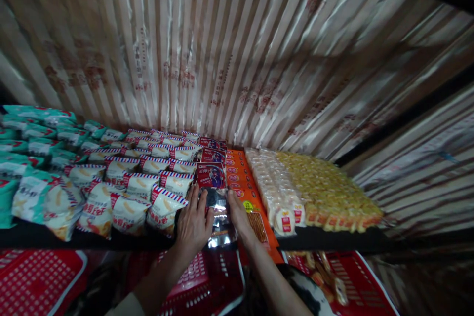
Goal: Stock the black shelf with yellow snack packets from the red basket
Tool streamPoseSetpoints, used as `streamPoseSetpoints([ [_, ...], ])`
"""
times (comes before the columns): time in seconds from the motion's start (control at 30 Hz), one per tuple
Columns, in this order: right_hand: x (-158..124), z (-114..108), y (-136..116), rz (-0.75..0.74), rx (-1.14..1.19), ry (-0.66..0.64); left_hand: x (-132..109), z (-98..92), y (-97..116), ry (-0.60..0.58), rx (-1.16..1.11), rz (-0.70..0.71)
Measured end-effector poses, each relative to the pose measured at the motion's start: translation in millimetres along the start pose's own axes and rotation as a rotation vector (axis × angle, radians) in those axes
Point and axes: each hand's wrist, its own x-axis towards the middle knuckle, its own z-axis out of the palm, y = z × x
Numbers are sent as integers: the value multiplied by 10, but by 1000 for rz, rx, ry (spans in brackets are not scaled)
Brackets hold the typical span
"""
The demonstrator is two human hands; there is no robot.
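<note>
On the shelf, my left hand (194, 218) lies with its fingers stretched out along the left side of a shiny dark snack packet (218, 215). My right hand (239, 213) rests with straight fingers at the packet's right side, beside a row of orange snack packets (239, 173). Behind my fingertips, several dark red packets (210, 174) lie one behind another. White puffed-snack bags (165, 209) with red-and-blue striped edges stand close to the left of my left hand. The undersides of both hands are hidden.
Teal snack bags (31, 190) fill the shelf's left end. Clear-wrapped white rounds (274, 187) and yellow-wrapped snacks (329, 190) stand in rows at the right. Below the dark shelf edge (122, 239) are red baskets (40, 276). Striped sheeting (207, 49) backs the shelf.
</note>
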Motion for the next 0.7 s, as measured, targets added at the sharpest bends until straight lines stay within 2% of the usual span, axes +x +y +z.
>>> streamPoseSetpoints([
  [0.27,15,-13,-21,49,-210,50,22,-63,10,9,-54,12],
  [0.43,166,-32,-197,-40,-259,55,15,-86,45,43,-44,79],
  [0.57,320,77,-340,-79,-318,6,-9,-44,54,41,-3,149],
  [0.7,369,118,-377,-75,-413,-54,-2,-39,52,52,23,164],
])
